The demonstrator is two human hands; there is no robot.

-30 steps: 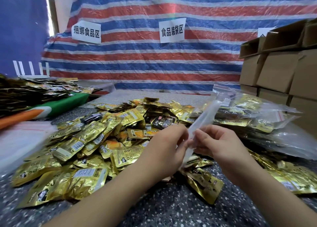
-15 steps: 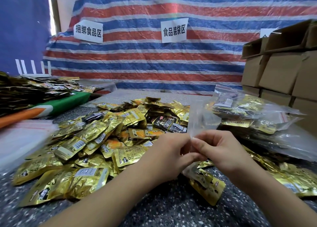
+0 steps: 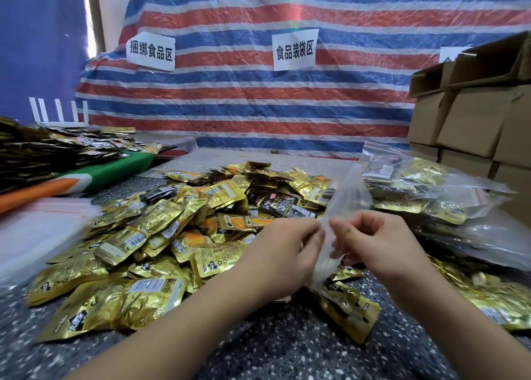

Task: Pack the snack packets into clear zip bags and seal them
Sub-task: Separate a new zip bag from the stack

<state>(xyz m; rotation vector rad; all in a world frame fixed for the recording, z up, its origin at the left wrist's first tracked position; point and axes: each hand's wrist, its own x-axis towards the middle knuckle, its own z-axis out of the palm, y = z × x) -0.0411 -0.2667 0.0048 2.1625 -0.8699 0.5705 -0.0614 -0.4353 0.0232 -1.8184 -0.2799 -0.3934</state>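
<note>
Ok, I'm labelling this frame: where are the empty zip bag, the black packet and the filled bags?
Empty zip bag (image 3: 346, 198), head view, upper film.
Black packet (image 3: 277, 204), head view, its face.
Filled bags (image 3: 425, 195), head view, top bag's front.

Facing me on the striped tarp (image 3: 258, 98), the left paper sign (image 3: 150, 51) reads 捆绑食品区 and the middle paper sign (image 3: 294, 49) reads 食品装袋区; packet print stays unreadable.

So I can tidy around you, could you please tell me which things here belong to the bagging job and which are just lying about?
In the job:
- clear zip bag, pinched by left hand and right hand
- gold snack packets
- filled bags
- empty bags

Lying about:
- cardboard boxes
- paper signs
- striped tarp
</note>
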